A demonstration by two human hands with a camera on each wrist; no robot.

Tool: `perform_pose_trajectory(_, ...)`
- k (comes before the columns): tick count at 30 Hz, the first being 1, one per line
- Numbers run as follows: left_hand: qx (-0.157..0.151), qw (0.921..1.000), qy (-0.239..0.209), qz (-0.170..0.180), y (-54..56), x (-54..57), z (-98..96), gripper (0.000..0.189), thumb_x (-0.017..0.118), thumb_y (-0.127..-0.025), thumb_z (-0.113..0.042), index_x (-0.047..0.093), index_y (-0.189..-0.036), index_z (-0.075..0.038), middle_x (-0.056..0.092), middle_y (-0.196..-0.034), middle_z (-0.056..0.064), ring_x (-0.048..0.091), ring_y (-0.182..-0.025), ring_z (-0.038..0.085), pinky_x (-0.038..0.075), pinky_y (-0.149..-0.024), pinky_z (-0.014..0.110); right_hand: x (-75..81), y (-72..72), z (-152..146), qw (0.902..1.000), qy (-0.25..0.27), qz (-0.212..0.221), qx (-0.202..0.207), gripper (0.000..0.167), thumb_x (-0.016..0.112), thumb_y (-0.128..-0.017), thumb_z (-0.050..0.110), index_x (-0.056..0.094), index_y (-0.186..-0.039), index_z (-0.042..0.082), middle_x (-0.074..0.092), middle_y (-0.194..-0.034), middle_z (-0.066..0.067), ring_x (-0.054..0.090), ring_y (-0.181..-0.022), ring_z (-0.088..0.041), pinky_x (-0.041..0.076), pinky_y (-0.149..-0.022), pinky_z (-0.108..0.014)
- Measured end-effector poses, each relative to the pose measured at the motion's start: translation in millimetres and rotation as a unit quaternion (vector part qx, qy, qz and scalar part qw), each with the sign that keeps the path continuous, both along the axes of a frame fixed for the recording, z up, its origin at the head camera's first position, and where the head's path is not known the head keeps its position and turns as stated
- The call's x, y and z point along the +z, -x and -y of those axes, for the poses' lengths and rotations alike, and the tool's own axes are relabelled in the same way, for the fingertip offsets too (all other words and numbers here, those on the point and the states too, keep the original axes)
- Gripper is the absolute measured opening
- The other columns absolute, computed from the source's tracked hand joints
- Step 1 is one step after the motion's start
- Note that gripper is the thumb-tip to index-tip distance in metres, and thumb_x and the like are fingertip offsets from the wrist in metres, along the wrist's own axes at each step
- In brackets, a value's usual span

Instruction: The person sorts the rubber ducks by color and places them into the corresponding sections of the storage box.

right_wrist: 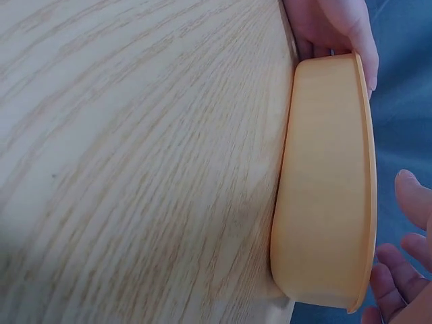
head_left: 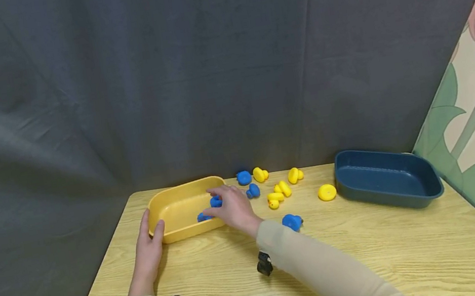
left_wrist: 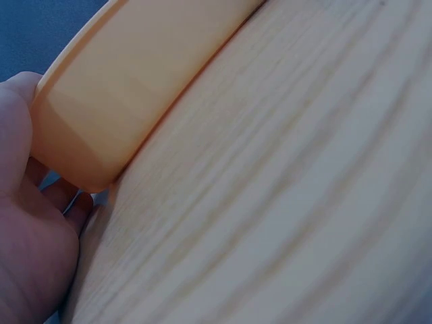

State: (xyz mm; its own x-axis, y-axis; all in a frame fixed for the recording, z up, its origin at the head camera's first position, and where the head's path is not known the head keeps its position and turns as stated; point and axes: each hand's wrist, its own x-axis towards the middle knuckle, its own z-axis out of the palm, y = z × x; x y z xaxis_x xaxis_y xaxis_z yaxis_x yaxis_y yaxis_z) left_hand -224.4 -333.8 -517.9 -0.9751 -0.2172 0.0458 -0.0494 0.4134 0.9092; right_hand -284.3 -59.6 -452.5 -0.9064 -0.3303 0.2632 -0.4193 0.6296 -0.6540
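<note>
My left hand (head_left: 148,249) grips the left end of a yellow tray (head_left: 181,234). In the left wrist view the thumb lies at the rim and the fingers reach round the tray's corner. Over the tray's right end is my right hand (head_left: 238,210), its thumb and fingers apart. No object shows between the right fingers (right_wrist: 395,277) in the right wrist view. Two blue rubber ducks, one farther back (head_left: 215,202) and one nearer (head_left: 203,217), lie inside the tray by the right fingertips, partly hidden by that hand.
Right of the yellow tray lie several yellow rubber ducks (head_left: 285,188) and more blue ducks (head_left: 244,177). One blue duck (head_left: 291,221) is beside the right sleeve. A dark blue tray (head_left: 388,199) stands at the table's right. A grey curtain (head_left: 216,69) hangs behind.
</note>
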Motion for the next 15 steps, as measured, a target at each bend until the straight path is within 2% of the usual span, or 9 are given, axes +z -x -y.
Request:
perform_pose_trajectory(7, -0.001, 1.0000, -0.005, 0.002, -0.6, 0.4, -0.3, 0.085, 0.047, -0.116, -0.058, 0.001, -0.180, -0.027, 0.002, -0.185, 0.008, 0.001, -0.170, 0.034, 0.007, -0.136, 0.059, -0.2, 0.1, -5, 1.0000, 0.004, -0.001, 0.000, 0.062, 0.090, -0.096, 0.037, 0.070, -0.151, 0.016, 0.073, -0.142, -0.005, 0.063, -0.134, -0.031, 0.042, -0.120, -0.054)
perform_pose_trajectory(12, -0.001, 1.0000, -0.009, 0.001, -0.2, 0.7, -0.9, 0.084, 0.047, -0.116, -0.057, 0.001, -0.180, -0.028, 0.003, -0.185, 0.007, 0.001, -0.170, 0.033, 0.007, -0.136, 0.058, 0.0, -1.1, -11, 0.9999, 0.011, -0.004, 0.003, 0.061, 0.089, -0.097, 0.036, 0.070, -0.151, 0.015, 0.070, -0.145, -0.007, 0.066, -0.130, -0.030, 0.050, -0.115, -0.051)
perform_pose_trajectory(15, 0.000, 1.0000, -0.009, 0.001, 1.4, 1.6, -2.2, 0.085, 0.047, -0.116, -0.058, 0.001, -0.180, -0.026, 0.003, -0.185, 0.009, 0.001, -0.170, 0.034, 0.007, -0.136, 0.058, 2.6, -3.0, -17, 0.9998, 0.019, -0.002, 0.007, 0.062, 0.089, -0.097, 0.034, 0.069, -0.152, 0.014, 0.069, -0.148, -0.008, 0.065, -0.133, -0.031, 0.052, -0.114, -0.050)
